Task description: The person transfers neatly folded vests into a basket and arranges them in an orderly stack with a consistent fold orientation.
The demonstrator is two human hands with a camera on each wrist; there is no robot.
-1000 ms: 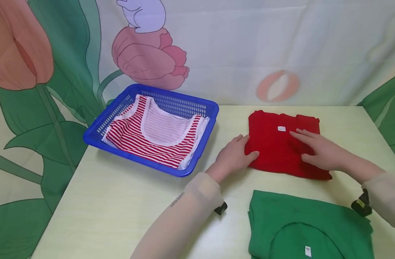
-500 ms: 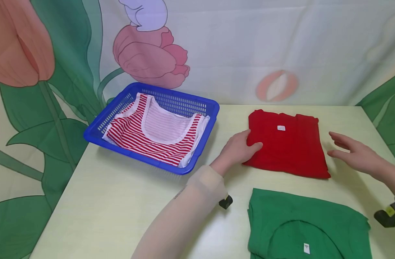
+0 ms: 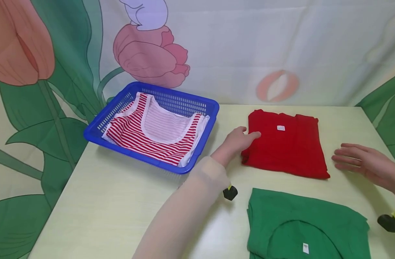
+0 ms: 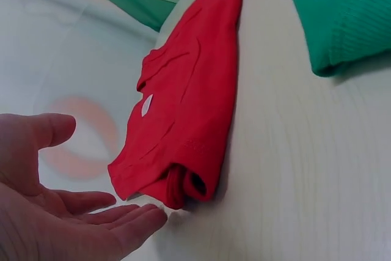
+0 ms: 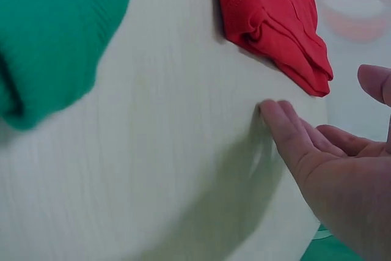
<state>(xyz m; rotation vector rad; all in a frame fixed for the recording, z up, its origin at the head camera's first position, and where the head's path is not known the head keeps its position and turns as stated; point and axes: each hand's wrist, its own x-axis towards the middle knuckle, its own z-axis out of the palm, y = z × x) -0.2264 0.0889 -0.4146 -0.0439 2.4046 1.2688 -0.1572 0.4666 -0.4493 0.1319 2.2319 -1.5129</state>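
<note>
A folded red shirt point(image 3: 284, 147) with a small white label lies at the back right of the table. My left hand point(image 3: 237, 139) is at its left edge, thumb and fingers spread apart; the left wrist view has the fingertips point(image 4: 146, 215) right by the rolled edge of the red cloth. On the other side, my right hand point(image 3: 367, 163) hovers beside the shirt's right edge with fingers extended and holds nothing. In the right wrist view a strip of table shows between the fingertips point(image 5: 269, 108) and the shirt.
Nearer the front lies a folded green shirt point(image 3: 281, 208) with a white label. A blue plastic basket point(image 3: 142, 156) at the left holds a red-and-white striped tank top point(image 3: 145, 145). Behind the table point(image 3: 119, 216) hangs a printed curtain point(image 3: 233, 54) with tulips.
My right hand has come off the red shirt and moved right, beside it. My left hand has shifted slightly back along the shirt's left edge. The clothes and basket stay put.
</note>
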